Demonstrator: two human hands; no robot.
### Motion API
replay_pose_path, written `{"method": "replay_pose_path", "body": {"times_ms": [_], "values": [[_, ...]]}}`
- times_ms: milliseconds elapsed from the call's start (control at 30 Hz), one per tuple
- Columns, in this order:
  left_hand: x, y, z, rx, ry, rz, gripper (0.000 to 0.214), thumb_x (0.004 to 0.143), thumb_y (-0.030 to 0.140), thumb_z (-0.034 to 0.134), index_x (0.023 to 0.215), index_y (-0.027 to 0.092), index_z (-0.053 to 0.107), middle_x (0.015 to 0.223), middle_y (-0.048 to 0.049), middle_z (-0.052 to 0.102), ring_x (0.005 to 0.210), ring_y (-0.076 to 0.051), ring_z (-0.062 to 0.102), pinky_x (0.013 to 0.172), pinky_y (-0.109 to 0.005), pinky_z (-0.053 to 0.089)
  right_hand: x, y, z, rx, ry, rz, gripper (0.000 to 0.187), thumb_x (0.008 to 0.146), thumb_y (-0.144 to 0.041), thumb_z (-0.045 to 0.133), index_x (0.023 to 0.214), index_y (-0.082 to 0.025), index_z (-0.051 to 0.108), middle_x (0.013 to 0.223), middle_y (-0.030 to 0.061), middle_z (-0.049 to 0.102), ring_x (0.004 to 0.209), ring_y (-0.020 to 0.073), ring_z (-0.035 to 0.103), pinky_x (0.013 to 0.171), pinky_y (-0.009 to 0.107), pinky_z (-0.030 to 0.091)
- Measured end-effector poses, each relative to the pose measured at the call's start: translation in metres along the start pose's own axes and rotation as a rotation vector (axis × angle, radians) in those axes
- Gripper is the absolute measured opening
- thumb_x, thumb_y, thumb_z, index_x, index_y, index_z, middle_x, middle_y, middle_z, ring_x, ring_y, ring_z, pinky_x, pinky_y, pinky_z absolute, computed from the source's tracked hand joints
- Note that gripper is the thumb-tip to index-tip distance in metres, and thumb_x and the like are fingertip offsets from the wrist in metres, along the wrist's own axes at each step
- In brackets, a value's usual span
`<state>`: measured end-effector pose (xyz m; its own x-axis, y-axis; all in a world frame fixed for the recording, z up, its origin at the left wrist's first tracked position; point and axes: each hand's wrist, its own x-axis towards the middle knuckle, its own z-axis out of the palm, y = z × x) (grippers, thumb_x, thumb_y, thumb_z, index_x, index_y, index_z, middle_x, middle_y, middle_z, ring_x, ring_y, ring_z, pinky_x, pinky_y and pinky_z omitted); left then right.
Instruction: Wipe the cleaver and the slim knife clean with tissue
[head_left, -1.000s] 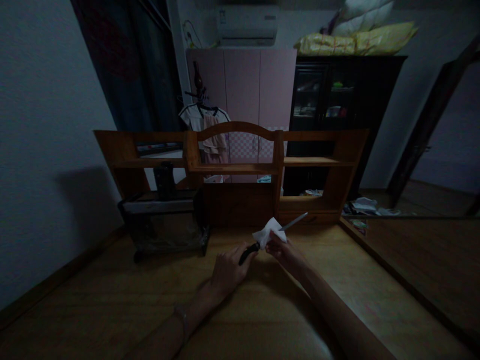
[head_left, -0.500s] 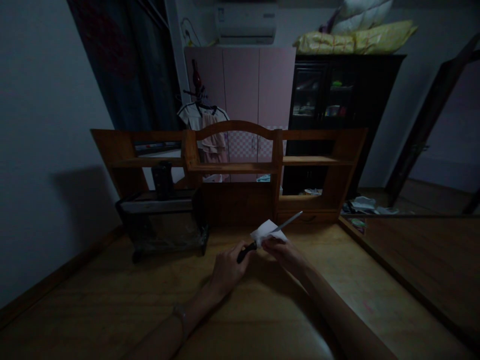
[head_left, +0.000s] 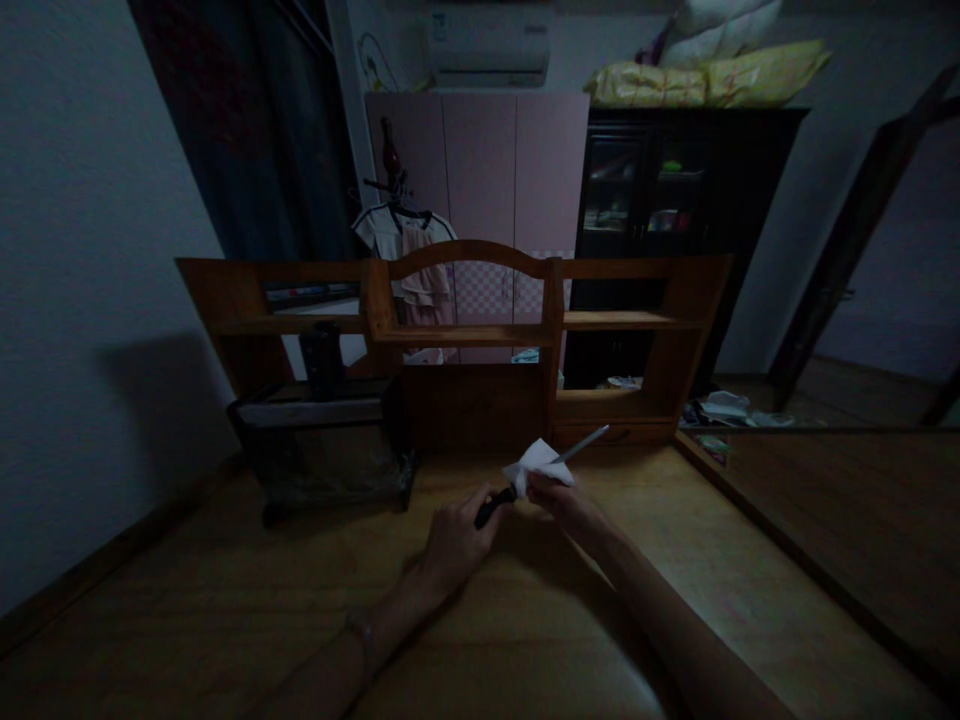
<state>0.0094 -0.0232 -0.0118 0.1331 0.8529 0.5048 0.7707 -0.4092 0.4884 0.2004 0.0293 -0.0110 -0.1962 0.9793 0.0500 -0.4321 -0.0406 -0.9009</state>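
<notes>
My left hand (head_left: 459, 540) is closed around the black handle of a knife (head_left: 583, 446), whose narrow silver blade points up and to the right. A white paper tissue (head_left: 541, 456) is folded over the blade close to the handle. Pinching this tissue against the blade is my right hand (head_left: 564, 500), its fingertips partly hidden by the tissue. The blade's far end sticks out bare beyond it. Both hands are above the wooden desktop (head_left: 517, 620).
A wooden shelf unit (head_left: 465, 338) stands along the desk's back edge. At the left is a dark-framed box (head_left: 322, 455) with a black cylinder (head_left: 322, 358) on top. A raised wooden edge (head_left: 787, 545) borders the desk's right side.
The tissue and my right hand have shifted very slightly along the blade, and the tissue's folds look different. My left hand keeps its hold on the handle.
</notes>
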Motion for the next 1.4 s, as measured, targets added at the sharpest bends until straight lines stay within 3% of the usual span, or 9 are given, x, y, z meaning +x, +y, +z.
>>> {"method": "replay_pose_path", "body": {"times_ms": [200,333,800,1133,1267,1400], "values": [[0.001,0.003,-0.003,-0.031,-0.021,-0.025,0.026,0.089,0.046,0.051,0.102,0.026,0.062,0.092,-0.0022,0.072,0.083,-0.021,0.067,0.07,-0.026,0.044,0.0,0.001,0.0,-0.053,-0.001,-0.037,0.028,0.062,-0.033,0.084,0.081,-0.017,0.071,0.082,0.003,0.067,0.075,0.0171,0.061,0.072,0.029,0.048],[0.002,0.005,-0.005,-0.098,-0.032,-0.042,0.028,0.09,0.044,0.051,0.108,0.027,0.062,0.098,-0.0021,0.072,0.089,-0.021,0.067,0.075,-0.027,0.046,-0.001,0.0,0.001,-0.089,-0.016,-0.082,0.023,0.064,-0.033,0.082,0.078,-0.017,0.071,0.077,0.0024,0.066,0.071,0.0165,0.06,0.071,0.029,0.048],[0.005,0.006,-0.008,-0.199,-0.04,0.046,0.026,0.091,0.04,0.049,0.101,0.022,0.066,0.1,-0.0055,0.069,0.092,-0.02,0.064,0.081,-0.028,0.045,-0.002,-0.005,0.0,-0.217,-0.011,-0.172,0.024,0.067,-0.036,0.077,0.079,-0.016,0.071,0.077,0.0043,0.067,0.07,0.0178,0.06,0.066,0.029,0.047],[0.003,0.009,-0.007,-0.154,-0.176,0.043,0.03,0.093,0.037,0.044,0.106,0.021,0.065,0.1,-0.0074,0.07,0.089,-0.021,0.065,0.079,-0.028,0.046,0.0,-0.006,-0.001,-0.278,-0.043,-0.154,0.027,0.063,-0.039,0.081,0.069,-0.015,0.07,0.064,0.0027,0.066,0.061,0.0163,0.059,0.061,0.028,0.045],[0.001,0.014,-0.01,-0.216,-0.272,0.011,0.037,0.094,0.044,0.039,0.113,0.022,0.062,0.102,-0.0074,0.071,0.092,-0.023,0.066,0.08,-0.029,0.047,0.0,-0.004,0.002,-0.218,-0.098,-0.104,0.034,0.069,-0.049,0.074,0.075,-0.016,0.07,0.069,0.0054,0.068,0.062,0.0184,0.061,0.064,0.032,0.049],[0.001,0.018,-0.013,-0.213,-0.294,-0.002,0.039,0.094,0.045,0.039,0.115,0.022,0.062,0.107,-0.0076,0.07,0.096,-0.024,0.065,0.083,-0.03,0.047,0.001,-0.004,0.003,-0.158,-0.13,-0.063,0.044,0.073,-0.059,0.066,0.075,-0.015,0.067,0.071,0.0069,0.068,0.06,0.0186,0.062,0.062,0.033,0.05]]}}
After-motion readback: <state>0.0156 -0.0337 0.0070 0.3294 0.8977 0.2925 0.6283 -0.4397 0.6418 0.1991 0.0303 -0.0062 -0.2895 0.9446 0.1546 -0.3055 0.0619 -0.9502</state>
